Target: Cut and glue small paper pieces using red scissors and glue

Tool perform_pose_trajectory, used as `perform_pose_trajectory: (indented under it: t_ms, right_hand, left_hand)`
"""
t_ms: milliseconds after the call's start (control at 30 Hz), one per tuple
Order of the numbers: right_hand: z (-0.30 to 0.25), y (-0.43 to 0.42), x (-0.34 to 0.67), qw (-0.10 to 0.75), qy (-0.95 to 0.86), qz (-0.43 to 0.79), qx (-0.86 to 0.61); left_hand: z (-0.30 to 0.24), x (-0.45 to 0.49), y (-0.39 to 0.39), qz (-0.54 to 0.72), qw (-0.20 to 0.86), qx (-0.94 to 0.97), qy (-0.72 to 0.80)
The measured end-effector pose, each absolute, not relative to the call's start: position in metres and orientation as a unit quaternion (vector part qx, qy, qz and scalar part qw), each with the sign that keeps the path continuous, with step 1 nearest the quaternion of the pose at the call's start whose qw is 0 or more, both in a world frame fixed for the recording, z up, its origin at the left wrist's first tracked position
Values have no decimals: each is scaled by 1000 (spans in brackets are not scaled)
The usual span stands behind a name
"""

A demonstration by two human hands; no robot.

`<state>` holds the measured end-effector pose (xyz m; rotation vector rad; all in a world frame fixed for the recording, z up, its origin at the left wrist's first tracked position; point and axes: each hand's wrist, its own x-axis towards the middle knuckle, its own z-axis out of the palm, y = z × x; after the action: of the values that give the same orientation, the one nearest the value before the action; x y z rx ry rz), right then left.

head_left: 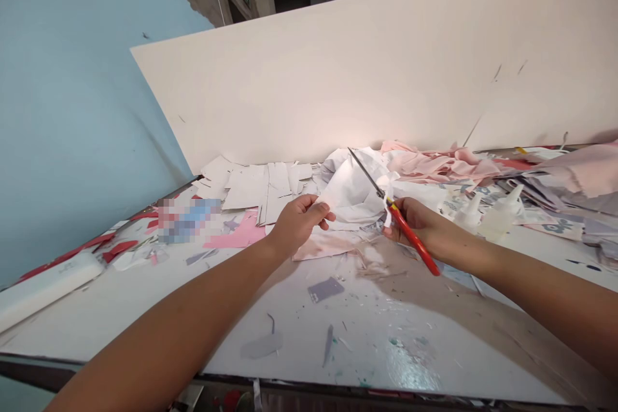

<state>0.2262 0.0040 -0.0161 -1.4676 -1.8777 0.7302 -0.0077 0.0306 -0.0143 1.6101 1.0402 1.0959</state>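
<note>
My left hand (306, 219) is closed, thumb against fingers, at the near left edge of a crumpled white cloth (355, 196). Its fingertips appear to pinch the cloth's edge. Scissors with red handles (412, 238) are in my right hand (410, 219). Their dark blades point up and to the left over the cloth and look closed together. A small white strip (387, 214) hangs by the scissors' pivot, close to my right fingertips. Pale pink fabric (321, 246) lies flat on the table just below my left hand.
White card pieces (270, 190) and a pink sheet (241, 232) lie to the left. Pink fabric (434, 164) is heaped behind. Two translucent squeeze bottles (499, 212) stand right. Grey scraps (326, 290) dot the white table (367, 347). A white panel (367, 77) rises behind.
</note>
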Motion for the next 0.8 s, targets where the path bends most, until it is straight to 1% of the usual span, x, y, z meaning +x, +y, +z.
perform_pose_trajectory:
  t_ms: [133,200,433,800]
  right_hand:
    - [-19,-1,227,198,-770,283,-536]
    - [-15,-8,220,175,-774,257,-551]
    - [-4,-20,202,167,-778,183,-578]
    - [-8,-15,202,179,-775,199,-572]
  left_hand:
    - [-13,-8,31,464,457,633,418]
    - [-13,-7,31,473,461,629,410]
    - [-13,-4,28,498,435,630,407]
    - [-12,-1,25,485,416,648,414]
